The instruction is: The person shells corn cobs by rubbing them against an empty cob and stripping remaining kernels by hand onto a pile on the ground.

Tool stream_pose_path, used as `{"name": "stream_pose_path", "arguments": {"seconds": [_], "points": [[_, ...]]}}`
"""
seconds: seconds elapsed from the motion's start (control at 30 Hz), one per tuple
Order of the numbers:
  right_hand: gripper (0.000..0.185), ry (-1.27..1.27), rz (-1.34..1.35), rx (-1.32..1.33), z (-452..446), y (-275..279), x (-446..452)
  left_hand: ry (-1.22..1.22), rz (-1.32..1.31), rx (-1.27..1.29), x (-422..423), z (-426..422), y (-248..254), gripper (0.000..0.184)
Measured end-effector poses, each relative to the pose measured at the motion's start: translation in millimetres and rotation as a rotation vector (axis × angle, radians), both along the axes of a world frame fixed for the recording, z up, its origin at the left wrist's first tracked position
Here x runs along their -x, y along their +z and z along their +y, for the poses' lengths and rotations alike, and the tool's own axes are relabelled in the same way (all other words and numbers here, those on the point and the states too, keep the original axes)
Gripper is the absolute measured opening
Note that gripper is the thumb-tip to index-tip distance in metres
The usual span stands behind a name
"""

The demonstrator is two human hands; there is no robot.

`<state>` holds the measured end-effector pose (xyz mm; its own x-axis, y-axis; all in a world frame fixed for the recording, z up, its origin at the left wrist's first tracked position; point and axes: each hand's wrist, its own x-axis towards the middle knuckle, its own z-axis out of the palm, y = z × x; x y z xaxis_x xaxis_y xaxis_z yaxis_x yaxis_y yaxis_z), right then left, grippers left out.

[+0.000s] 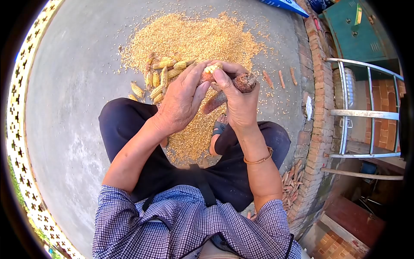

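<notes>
My left hand (183,97) and my right hand (237,97) meet in front of me, both closed around a partly shelled corn cob (212,69) that still bears pale kernels at its top. A bare reddish-brown cob (215,101) also lies in my right hand, pointing down to the left. The dark round end of a cob (245,83) shows at that hand's thumb side. Below the hands, loose kernels (189,140) cover the ground between my legs. Several unshelled yellow cobs (164,77) lie beyond my left hand.
A large heap of kernels (194,39) spreads ahead on the grey floor. Bare cobs (282,79) lie to the right, with more piled (292,183) beside a brick edge (318,108). Past it stand a metal railing (366,114) and a green cabinet (355,34).
</notes>
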<state>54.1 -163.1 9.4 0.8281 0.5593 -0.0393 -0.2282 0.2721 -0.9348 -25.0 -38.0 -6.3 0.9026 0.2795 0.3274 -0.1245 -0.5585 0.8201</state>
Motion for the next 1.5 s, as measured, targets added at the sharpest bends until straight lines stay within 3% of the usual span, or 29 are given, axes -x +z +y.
{"name": "stream_pose_path", "arguments": {"seconds": [0.2, 0.4, 0.6, 1.0, 1.27, 1.4, 1.5], "points": [[0.024, -0.025, -0.114, 0.011, -0.2, -7.1, -2.6, -0.018, -0.020, -0.035, 1.0, 7.7, -7.2, 0.033], [0.024, -0.006, -0.048, 0.073, 2.7, 2.6, 6.4, -0.003, -0.058, -0.097, 4.9, 9.4, -3.3, 0.033], [0.025, 0.043, -0.146, 0.075, 1.2, 0.9, 2.1, -0.041, -0.020, 0.131, 7.0, 10.1, -1.4, 0.035], [0.024, 0.022, -0.161, 0.076, 2.4, 4.1, 7.1, 0.035, -0.078, -0.136, 4.7, 9.3, -1.8, 0.046], [0.025, -0.040, -0.297, 0.071, 1.7, -10.9, 4.1, -0.008, -0.039, 0.117, 5.0, 2.5, -4.1, 0.046], [0.021, 0.004, -0.177, 0.063, 3.4, 1.5, 4.6, 0.001, -0.049, 0.115, 2.7, 4.4, -2.5, 0.045], [0.020, -0.020, -0.106, 0.091, 4.9, -2.1, 5.8, 0.030, 0.050, -0.040, 5.4, 1.9, -1.8, 0.043]]}}
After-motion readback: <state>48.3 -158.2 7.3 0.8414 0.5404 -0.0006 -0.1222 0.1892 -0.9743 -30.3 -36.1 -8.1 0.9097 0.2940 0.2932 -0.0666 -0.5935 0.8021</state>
